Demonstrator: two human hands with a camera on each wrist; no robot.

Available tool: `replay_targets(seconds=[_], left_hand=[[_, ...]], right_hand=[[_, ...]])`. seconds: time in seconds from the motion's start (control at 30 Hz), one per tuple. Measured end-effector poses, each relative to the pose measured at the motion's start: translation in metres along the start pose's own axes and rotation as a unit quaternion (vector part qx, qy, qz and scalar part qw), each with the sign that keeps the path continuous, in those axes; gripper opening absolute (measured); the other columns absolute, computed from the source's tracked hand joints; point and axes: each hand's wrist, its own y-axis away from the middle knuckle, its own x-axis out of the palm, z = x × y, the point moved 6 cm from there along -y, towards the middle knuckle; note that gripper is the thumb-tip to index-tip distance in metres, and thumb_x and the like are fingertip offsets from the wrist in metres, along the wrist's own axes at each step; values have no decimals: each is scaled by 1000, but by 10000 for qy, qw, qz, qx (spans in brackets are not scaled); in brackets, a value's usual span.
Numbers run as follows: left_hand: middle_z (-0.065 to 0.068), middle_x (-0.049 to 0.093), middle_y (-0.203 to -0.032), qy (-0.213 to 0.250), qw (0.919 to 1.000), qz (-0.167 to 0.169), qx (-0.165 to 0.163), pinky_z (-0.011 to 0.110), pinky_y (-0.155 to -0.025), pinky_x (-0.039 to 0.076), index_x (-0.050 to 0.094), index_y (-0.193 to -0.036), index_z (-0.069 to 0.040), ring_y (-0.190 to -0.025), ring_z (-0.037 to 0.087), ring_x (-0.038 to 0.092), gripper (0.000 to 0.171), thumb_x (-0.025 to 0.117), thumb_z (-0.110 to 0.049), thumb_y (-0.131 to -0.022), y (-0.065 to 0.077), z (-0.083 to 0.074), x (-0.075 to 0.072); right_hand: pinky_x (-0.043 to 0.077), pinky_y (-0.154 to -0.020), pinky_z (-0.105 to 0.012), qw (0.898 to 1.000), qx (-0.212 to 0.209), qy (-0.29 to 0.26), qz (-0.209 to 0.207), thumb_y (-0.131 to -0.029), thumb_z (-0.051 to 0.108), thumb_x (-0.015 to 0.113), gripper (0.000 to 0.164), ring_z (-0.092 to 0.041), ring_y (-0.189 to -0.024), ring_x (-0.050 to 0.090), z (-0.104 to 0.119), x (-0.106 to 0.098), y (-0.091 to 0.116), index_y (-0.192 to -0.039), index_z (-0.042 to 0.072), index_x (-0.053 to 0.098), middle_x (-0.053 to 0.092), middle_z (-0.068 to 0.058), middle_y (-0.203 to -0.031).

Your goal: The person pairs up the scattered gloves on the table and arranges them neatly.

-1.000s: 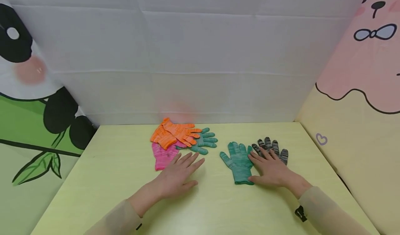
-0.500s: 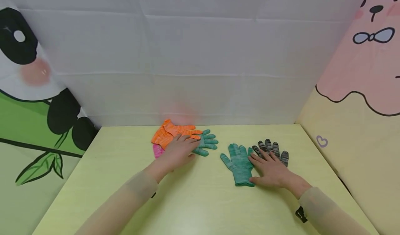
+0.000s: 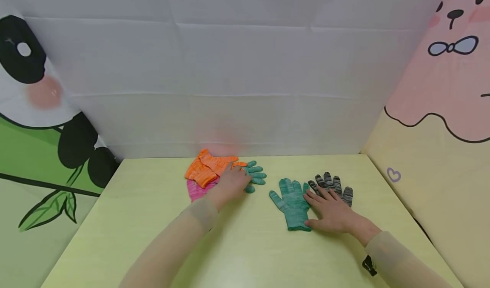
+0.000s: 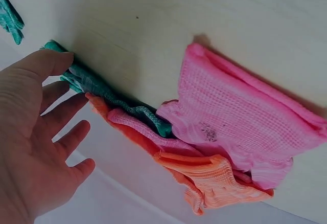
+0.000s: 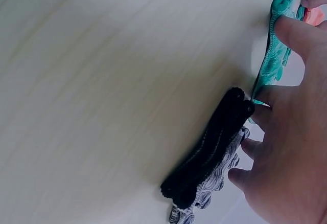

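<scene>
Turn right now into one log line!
left hand: at orange-topped glove pile | right hand: at separate green glove | striped glove: partly hidden

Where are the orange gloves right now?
In the head view, the orange gloves lie left of centre near the far edge of the table, partly over a pink glove, with the left hand at their finger end.

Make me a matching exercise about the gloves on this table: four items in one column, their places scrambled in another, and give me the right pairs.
1. Orange gloves
2. Pink cuff
3. Lone green glove
4. Black-and-grey glove

A. Farthest right, in the head view
B. Sticking out from under the orange
C. Lying partly over the pink
D. Between the orange and the black-and-grey, in the head view

Pairs: 1-C, 2-B, 3-D, 4-A
</scene>
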Motion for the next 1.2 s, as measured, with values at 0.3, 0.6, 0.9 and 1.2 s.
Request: replay_targets(seconds=[0.3,0.6,0.9,1.2], left_hand=[[1,75,-107,-92,9984,-499,-233,53,-113,35,81,-97,-21,-112,27,62,14,68,-16,-97,-13,1,1],[-1,77,-95,798,9855,-1181,-919,47,-92,44,78,-94,-20,-94,27,64,13,68,-11,-97,-12,20,-5],[2,74,-107,4111,8878,-1724,-1149,36,-76,54,75,-109,-13,-89,20,66,13,66,-18,-101,0,56,-52],[12,66,-114,6608,7345,-1307,-822,50,-105,46,66,-117,0,-110,28,59,21,60,-16,-105,12,76,-85]], right_hand=[[11,-118,-67,9999,7,52,103,-95,68,56,90,-46,-152,16,0,-1,-2,-160,9,36,31,-12,-165],[11,-119,-66,9998,33,96,194,-94,70,54,91,-44,-153,14,1,2,-4,-160,11,35,30,-11,-166],[12,-119,-67,9998,60,71,152,-95,69,55,90,-45,-153,15,2,-4,-1,-160,10,37,31,-12,-165],[13,-118,-67,9999,64,66,119,-94,70,55,91,-45,-152,17,4,-3,1,-159,10,38,33,-13,-164]])
